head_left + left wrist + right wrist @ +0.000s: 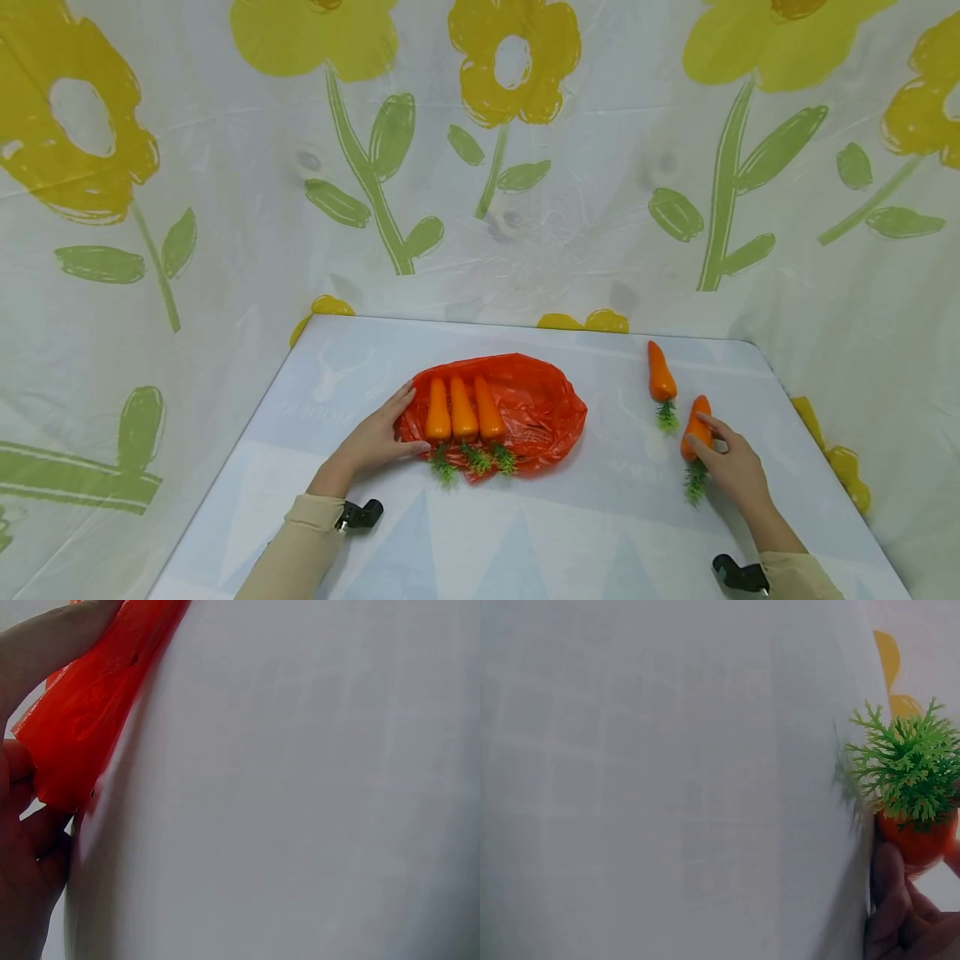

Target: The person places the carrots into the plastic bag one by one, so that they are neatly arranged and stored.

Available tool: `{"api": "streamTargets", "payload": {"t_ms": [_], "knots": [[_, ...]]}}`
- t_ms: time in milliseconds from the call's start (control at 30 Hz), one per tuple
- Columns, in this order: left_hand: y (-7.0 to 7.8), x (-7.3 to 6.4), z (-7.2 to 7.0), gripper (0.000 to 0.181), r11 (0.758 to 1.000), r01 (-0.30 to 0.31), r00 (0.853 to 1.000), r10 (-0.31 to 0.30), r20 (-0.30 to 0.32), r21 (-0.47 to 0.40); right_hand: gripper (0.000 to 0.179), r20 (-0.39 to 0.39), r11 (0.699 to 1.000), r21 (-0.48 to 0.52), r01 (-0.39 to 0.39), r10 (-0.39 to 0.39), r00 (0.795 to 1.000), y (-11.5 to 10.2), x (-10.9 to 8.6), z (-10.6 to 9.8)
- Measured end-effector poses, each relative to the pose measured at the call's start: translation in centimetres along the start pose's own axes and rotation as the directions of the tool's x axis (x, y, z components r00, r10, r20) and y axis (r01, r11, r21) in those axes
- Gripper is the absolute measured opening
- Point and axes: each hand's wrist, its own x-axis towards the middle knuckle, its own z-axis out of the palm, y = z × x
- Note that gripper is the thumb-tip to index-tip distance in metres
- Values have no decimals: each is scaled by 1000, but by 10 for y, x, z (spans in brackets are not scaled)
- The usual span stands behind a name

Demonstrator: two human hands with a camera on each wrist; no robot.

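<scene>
In the head view, a wide, crinkled bag of thin red plastic (546, 396) lies on a white table with pale blue printed shapes (555, 542). Three smooth orange toy carrots with feathery green tops (463, 415) rest side by side on the bag's left half, tips pointing to its far side, greenery at its near edge. The left hand (378, 433) grips the bag's left edge. Well apart from the bag, to its right, the right hand (733, 471) grasps a fourth orange toy carrot with a green top (697, 429) between thumb and fingers. Just beyond that one, also right of the bag, a fifth orange toy carrot with a green top (661, 375) lies on the table, tip pointing away. Nearer than the bag, each beige sleeve (300, 546) ends beside a small black wrist device (363, 514). Behind the bag hangs white sheeting printed with yellow flowers and green stems (585, 225).

In the left wrist view, the bag's film is pinched, thumb on one face and fingers on the other.

In the right wrist view, fingers hold the fourth carrot's orange-red body below its leafy top; whether it touches the table cannot be told.
</scene>
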Motion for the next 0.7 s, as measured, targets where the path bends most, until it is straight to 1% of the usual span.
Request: {"api": "streamTargets", "payload": {"t_ms": [300,700], "knots": [[0,-1,0,107,1000,1,1000,-1,-6,0,71,13,999,-4,32,-32,999,1,1,0],[1,-1,0,107,1000,4,1000,-4,-5,2,67,-31,999,1,47,-47,998,6,0,5]]}}
